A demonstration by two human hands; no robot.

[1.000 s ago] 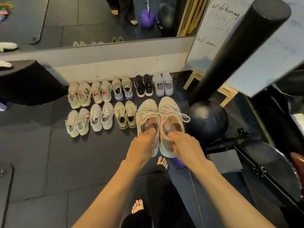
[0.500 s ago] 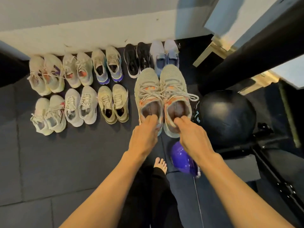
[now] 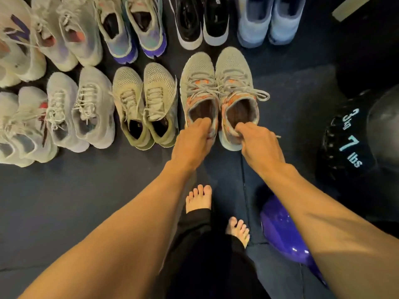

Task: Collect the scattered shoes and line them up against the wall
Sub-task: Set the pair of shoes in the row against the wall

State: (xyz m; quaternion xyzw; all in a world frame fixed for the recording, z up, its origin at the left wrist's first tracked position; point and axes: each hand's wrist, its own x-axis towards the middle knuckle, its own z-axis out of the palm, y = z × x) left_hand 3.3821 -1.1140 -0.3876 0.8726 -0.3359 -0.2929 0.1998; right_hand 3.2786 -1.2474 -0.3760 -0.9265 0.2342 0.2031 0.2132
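The person wears dark trousers [image 3: 200,255], seemingly black in the dim light, with loose cuffs at the ankles, both feet [image 3: 198,198] bare with toes showing, and both forearms [image 3: 133,223] unsleeved down to the left hand [image 3: 194,143] and right hand [image 3: 261,145].

Your open lane: dark rubber floor [image 3: 86,201] lower left. Blocked right by black 7 lbs medicine ball [image 3: 345,143], purple kettlebell [image 3: 285,234]; olive mesh sneakers [image 3: 146,106] crowd left.
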